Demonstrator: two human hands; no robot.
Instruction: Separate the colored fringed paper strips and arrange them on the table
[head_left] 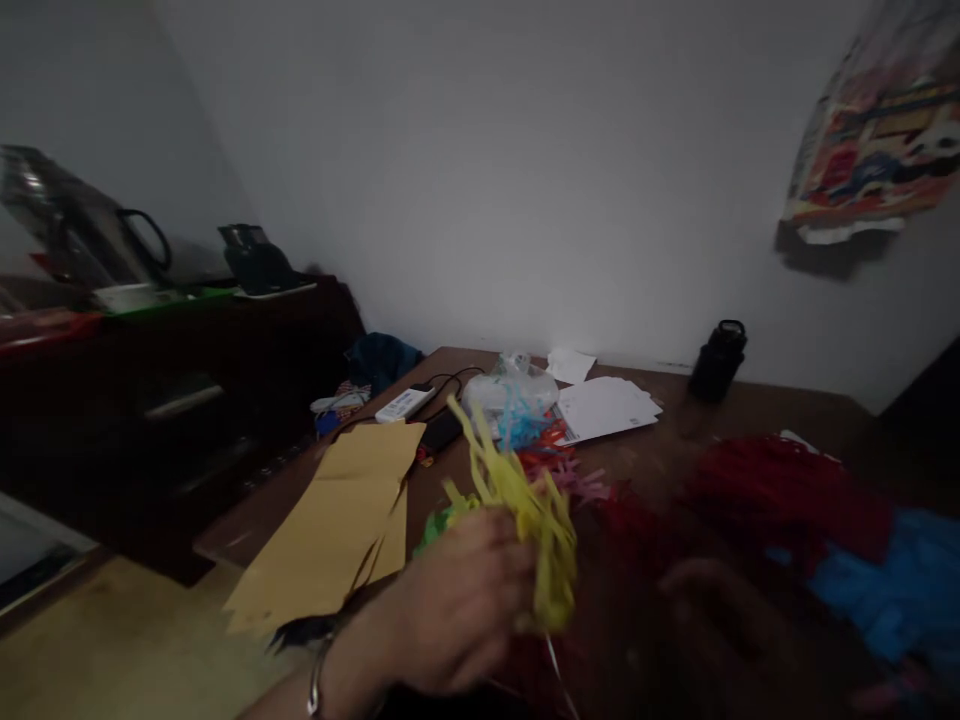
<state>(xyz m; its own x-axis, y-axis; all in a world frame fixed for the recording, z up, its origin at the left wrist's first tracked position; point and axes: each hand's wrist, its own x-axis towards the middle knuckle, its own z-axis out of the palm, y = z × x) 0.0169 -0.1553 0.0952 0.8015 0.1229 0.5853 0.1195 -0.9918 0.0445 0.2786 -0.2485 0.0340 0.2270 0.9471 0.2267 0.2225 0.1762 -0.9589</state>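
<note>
My left hand [457,610], with a bracelet on the wrist, is closed round a bunch of yellow paper strips [525,510] and lifts them above the brown table [675,440]. My right hand [712,600] is a dark smear low on the right, over red shredded paper [780,495]; its fingers cannot be made out. Green strips [439,522] lie just behind my left hand. Pink and red strips [570,475] are scattered past the yellow bunch.
Brown envelopes [337,520] hang over the table's left edge. Blue paper [900,590] lies at right. A clear bag with blue strips [514,400], white sheets [607,405], a white remote [405,402] and a black bottle [718,360] sit further back. A dark cabinet [187,400] carries a kettle [75,225].
</note>
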